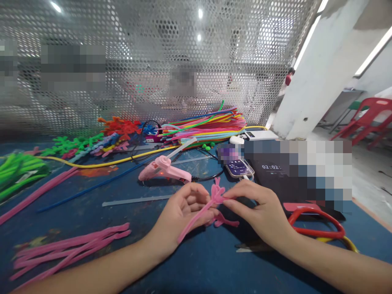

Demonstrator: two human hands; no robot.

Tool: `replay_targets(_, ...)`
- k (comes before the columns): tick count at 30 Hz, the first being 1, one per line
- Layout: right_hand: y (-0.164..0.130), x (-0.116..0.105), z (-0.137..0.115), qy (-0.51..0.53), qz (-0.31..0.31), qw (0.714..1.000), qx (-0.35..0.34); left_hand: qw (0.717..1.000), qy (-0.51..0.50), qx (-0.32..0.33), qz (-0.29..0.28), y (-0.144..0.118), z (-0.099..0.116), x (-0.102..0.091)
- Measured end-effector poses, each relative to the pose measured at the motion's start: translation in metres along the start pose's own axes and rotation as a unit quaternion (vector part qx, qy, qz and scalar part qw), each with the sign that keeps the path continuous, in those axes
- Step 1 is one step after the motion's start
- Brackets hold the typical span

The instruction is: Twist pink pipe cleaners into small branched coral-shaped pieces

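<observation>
My left hand and my right hand meet over a blue table. Together they hold a pink pipe cleaner piece whose top is folded into small loops. Its long stem slants down to the left under my left palm. My right thumb and forefinger pinch the looped top, and my left fingers curl around the stem just below it. A short pink end sticks out beneath the hands.
A pink glue gun lies just beyond my hands. Loose pink pipe cleaners lie front left, green ones far left, a mixed-colour bundle at the back. Red-handled scissors, a phone and a perforated metal screen are nearby.
</observation>
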State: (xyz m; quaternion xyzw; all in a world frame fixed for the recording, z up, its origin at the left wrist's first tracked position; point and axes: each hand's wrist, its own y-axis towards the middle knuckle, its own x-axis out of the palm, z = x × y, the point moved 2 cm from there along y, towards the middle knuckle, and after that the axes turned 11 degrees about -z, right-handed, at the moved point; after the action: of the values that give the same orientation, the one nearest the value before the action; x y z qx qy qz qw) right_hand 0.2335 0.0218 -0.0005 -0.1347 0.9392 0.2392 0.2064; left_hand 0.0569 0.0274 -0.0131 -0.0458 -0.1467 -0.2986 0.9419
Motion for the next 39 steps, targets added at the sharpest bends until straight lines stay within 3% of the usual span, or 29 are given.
replay_targets(5, -0.0005, -0.0003, -0.0011, 0.005, 0.002, 1.0, -0.025, 0.999, 0.044, 0.011, -0.014, -0.0031, 0.0024, -0.0014)
replay_targets(18, -0.0012, 0.001, -0.0017, 0.029, -0.045, 0.994, -0.096, 0.998, -0.017, 0.031, -0.054, 0.0015, 0.0068, 0.0007)
replay_targets(25, -0.0029, 0.0024, -0.0054, -0.002, -0.088, 0.986, -0.145, 0.995, -0.038, 0.005, -0.087, 0.0012, 0.0042, 0.001)
replay_targets(32, -0.0041, 0.0032, -0.0075, -0.016, -0.102, 0.978, -0.183, 0.992, -0.071, -0.062, -0.083, 0.0006, 0.0005, -0.0013)
replay_targets(39, -0.0054, 0.0, -0.0091, -0.021, -0.115, 0.974, -0.195, 0.989, -0.042, -0.123, -0.065, 0.0008, -0.0011, -0.005)
